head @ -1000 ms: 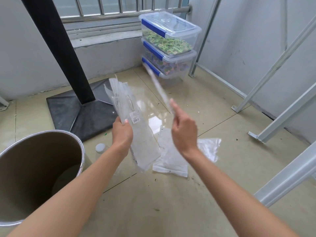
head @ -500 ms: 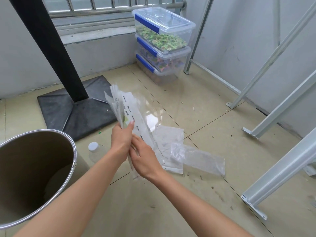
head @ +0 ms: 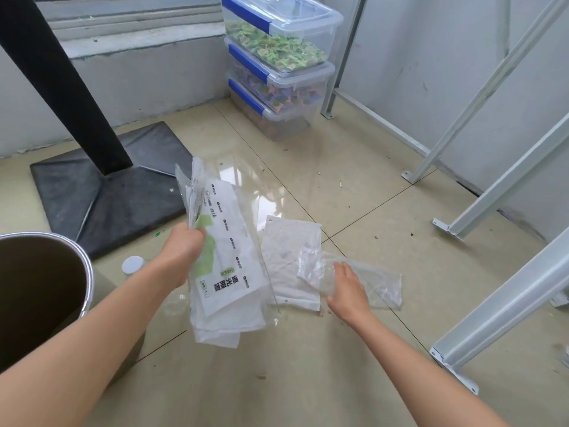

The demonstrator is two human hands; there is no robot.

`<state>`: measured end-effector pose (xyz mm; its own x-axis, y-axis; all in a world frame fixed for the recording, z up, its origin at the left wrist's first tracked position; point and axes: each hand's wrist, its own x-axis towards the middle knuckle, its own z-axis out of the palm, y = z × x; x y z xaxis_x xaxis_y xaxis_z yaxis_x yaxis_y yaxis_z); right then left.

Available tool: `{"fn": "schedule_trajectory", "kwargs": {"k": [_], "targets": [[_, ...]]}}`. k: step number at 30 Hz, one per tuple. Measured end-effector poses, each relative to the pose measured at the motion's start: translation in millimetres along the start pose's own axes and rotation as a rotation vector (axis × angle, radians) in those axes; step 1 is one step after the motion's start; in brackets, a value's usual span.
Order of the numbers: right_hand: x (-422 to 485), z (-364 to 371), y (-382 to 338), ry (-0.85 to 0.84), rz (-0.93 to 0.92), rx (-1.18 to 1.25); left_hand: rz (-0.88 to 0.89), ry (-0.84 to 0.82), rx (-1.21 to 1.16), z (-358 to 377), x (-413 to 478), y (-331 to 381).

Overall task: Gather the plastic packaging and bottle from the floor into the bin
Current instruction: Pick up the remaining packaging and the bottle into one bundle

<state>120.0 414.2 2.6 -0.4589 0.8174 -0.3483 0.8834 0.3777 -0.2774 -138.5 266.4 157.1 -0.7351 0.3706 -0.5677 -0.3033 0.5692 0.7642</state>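
My left hand (head: 181,251) grips a bundle of plastic packaging (head: 224,266), clear and white sleeves with green print, held above the floor. My right hand (head: 348,288) rests fingers-down on a crumpled clear bag (head: 378,285) lying on the tiles, which overlaps a white flat bag (head: 289,241). Whether its fingers have closed on the bag is unclear. A clear bottle with a white cap (head: 133,265) lies on the floor beside the bin (head: 87,272), mostly hidden by my left forearm. The round metal-rimmed bin stands at the lower left.
A black post on a square black base (head: 101,201) stands behind the bin. Three stacked clear storage boxes (head: 277,66) sit against the back wall. White metal frame legs (head: 480,211) slant along the right side.
My right hand let go of the bundle at my left hand and moved right and down onto the crumpled clear bag on the floor. The left hand keeps its bundle.
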Motion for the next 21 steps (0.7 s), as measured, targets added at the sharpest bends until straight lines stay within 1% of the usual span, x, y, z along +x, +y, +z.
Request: {"fn": "schedule_trajectory", "kwargs": {"k": [4, 5, 7, 9, 10, 12, 13, 15, 17, 18, 19, 21], "targets": [[8.6, 26.0, 46.5, -0.024, 0.031, -0.250, -0.023, -0.060, 0.004, 2.7, 12.6, -5.5], [9.6, 33.5, 52.2, -0.033, 0.038, -0.276, -0.038, -0.073, 0.000, 3.6, 14.5, -7.5], [12.6, 49.4, 56.6, 0.042, 0.006, -0.296, -0.071, -0.107, -0.009, 6.2, 16.9, -11.1], [13.4, 57.6, 56.1, 0.051, 0.001, -0.336, -0.107, -0.130, -0.028, 10.2, 18.0, -15.3], [13.2, 58.8, 55.8, 0.056, 0.027, -0.328, -0.121, -0.138, -0.043, 12.6, 18.3, -17.1], [12.1, 46.7, 54.6, 0.062, 0.023, -0.327, -0.134, -0.155, -0.069, 16.2, 19.3, -20.1], [13.0, 36.2, 51.8, 0.095, 0.034, -0.267, -0.134, -0.159, -0.084, 17.4, 20.0, -21.0], [19.9, 23.4, 49.0, 0.152, 0.143, -0.072, -0.137, -0.151, -0.118, 18.6, 20.9, -21.8], [23.8, 12.1, 42.2, 0.161, 0.259, 0.179, -0.141, -0.132, -0.148, 18.7, 20.1, -21.9], [23.9, 4.6, 33.6, 0.173, 0.288, 0.306, -0.142, -0.123, -0.162, 18.1, 18.9, -21.5], [21.3, -4.3, 20.9, 0.197, 0.288, 0.425, -0.140, -0.114, -0.175, 17.7, 17.6, -21.3], [10.9, -21.5, -12.6, 0.254, 0.221, 0.599, -0.129, -0.110, -0.190, 18.4, 12.9, -20.6]]}}
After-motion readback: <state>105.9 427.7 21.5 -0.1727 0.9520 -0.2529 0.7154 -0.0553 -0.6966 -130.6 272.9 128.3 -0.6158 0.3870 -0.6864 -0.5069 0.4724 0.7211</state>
